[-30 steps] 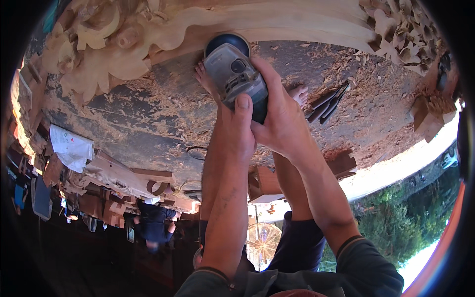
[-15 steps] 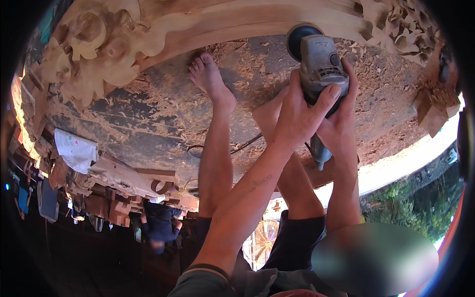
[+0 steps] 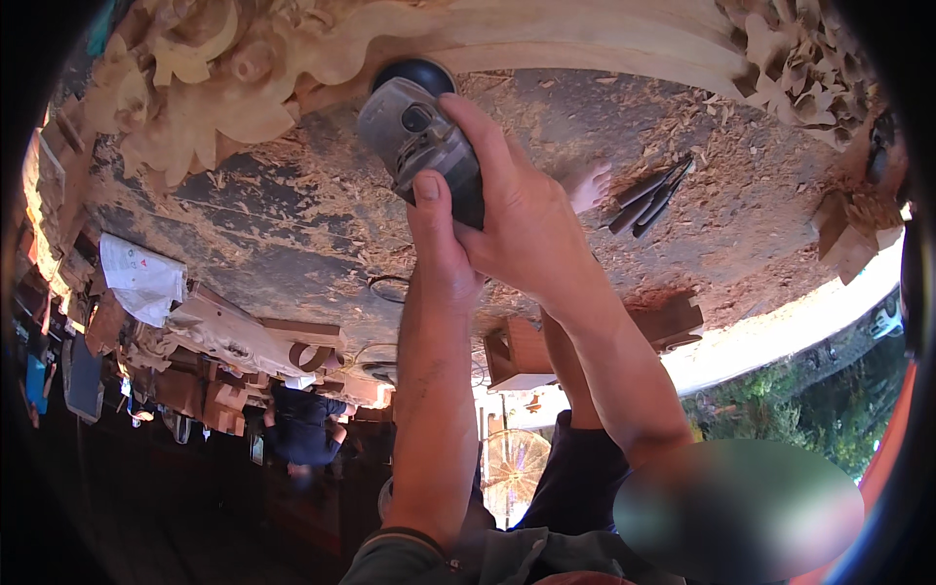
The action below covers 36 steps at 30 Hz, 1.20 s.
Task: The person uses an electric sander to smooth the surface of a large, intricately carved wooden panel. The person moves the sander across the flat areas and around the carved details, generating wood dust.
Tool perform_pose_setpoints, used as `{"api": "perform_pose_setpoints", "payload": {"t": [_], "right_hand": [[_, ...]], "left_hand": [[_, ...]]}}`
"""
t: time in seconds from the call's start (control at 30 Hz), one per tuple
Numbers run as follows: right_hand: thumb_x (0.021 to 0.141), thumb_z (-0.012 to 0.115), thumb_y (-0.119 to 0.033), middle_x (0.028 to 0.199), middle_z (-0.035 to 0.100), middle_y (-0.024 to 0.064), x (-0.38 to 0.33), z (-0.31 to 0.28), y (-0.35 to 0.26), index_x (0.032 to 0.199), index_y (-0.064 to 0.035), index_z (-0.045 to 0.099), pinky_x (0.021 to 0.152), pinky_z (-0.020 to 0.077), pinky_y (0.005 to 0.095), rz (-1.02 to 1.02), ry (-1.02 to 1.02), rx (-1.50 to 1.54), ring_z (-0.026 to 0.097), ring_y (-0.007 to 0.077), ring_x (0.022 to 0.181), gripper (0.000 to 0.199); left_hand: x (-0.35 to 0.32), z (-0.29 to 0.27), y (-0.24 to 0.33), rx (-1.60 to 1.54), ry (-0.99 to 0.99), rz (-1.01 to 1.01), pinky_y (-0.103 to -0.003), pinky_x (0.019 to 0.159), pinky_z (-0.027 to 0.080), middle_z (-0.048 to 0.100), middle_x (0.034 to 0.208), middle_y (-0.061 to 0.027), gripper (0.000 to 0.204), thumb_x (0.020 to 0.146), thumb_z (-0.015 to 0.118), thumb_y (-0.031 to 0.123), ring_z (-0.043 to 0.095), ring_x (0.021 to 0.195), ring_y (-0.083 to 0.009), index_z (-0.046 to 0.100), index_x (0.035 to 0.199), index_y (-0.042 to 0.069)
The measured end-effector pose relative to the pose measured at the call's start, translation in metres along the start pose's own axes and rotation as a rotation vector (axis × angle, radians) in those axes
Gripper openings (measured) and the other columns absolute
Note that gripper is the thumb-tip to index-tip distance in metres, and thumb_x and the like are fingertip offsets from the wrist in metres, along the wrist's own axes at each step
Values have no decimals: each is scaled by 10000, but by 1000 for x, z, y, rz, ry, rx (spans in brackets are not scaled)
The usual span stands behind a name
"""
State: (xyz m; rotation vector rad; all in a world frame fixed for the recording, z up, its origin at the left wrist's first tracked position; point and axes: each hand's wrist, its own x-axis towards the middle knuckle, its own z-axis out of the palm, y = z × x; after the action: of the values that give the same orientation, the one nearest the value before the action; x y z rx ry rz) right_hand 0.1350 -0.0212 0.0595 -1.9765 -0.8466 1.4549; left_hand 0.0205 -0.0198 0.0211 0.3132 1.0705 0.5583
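Both forearms rise from the lower edge of the view. The left hand is closed around the rear body of a grey angle grinder, thumb laid along its casing. The right hand wraps over the same grinder from the other side, fingers curled shut on it. The grinder's dark head meets the smooth curved edge of a pale carved wooden piece. Beyond, the floor is strewn with wood shavings; a bare foot rests there, just beside a few dark chisels. Farther off lies white paper.
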Motion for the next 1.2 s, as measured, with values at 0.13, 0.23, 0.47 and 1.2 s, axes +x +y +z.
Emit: {"api": "perform_pose_setpoints", "payload": {"t": [0.13,0.23,0.47,1.2], "right_hand": [[888,798,-115,1323,659,259,-20,-38,18,1626,-160,299,943,574,460,27,61,33,706,435,1171,892],[892,807,-68,1388,621,231,-43,-71,44,1642,-133,243,1003,553,446,105,151,118,681,355,1222,940],[887,803,-73,1358,631,250,-43,-53,42,1641,-126,225,997,559,441,52,165,106,678,373,1236,952],[878,815,-72,1396,617,198,-56,-141,89,1643,-156,266,1041,518,426,77,247,106,639,315,1247,946]], "left_hand": [[13,13,-15,140,26,35,-398,1167,429,500,1538,-92,851,1048,454,698,517,1416,-215,324,1631,91],[20,41,-35,201,-13,-11,-398,1168,428,503,1534,-91,864,1041,458,710,517,1415,-216,332,1623,85],[12,40,-2,157,61,15,-398,1170,427,510,1524,-89,896,1024,467,740,516,1413,-217,352,1607,69],[8,144,-88,361,-113,-33,-348,959,516,657,1269,-226,723,968,765,511,659,1181,-264,441,1308,-39]]}}
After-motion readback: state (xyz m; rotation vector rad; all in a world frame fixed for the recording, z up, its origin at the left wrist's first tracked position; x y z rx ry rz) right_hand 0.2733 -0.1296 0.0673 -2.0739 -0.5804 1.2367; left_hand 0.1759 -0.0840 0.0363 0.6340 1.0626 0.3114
